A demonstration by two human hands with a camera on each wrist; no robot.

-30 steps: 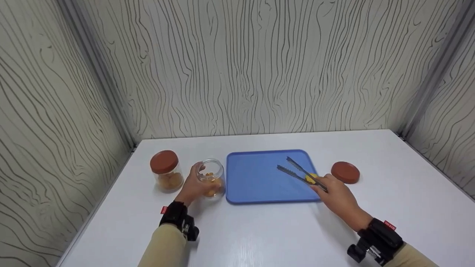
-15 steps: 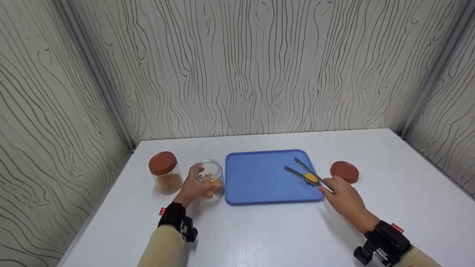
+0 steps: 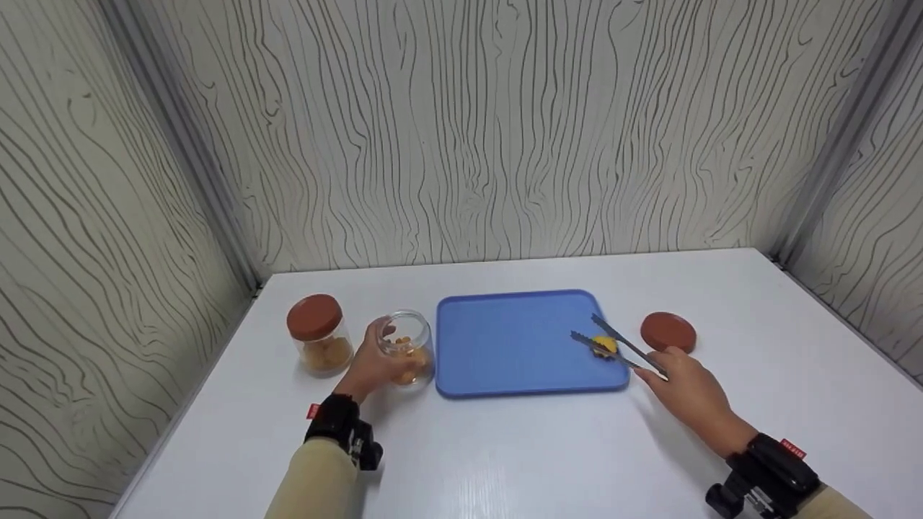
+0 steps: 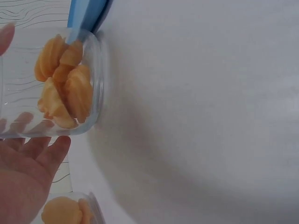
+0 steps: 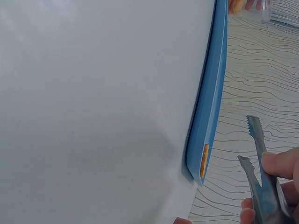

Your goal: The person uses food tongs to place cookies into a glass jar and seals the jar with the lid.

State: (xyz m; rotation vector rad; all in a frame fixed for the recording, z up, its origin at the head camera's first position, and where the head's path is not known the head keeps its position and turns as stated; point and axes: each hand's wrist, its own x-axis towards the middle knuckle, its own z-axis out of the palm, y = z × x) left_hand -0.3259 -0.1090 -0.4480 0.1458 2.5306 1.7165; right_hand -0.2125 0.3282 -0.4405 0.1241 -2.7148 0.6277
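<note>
White table (image 3: pixel 548 447) boxed in by wood-grain panel walls (image 3: pixel 461 130). Blue tray (image 3: pixel 505 346) centred; capped jar (image 3: pixel 319 343) and loose lid (image 3: pixel 668 331) flanked it. Left hand (image 3: pixel 375 364) gripped open jar (image 3: pixel 407 347). Right hand (image 3: pixel 689 393) grasped tongs (image 3: pixel 616 344), tips around yellow piece (image 3: pixel 604 345) on tray's right side. Since earlier frames, hand and tongs had drawn back rightward.

White table (image 3: pixel 548 447), wood-grain patterned walls (image 3: pixel 476 130)

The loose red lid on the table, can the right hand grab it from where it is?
Probably yes. The loose red lid lies on the table just beyond the right hand, with nothing between them. But the fingers already hold the tongs, so the hand isn't free.
</note>
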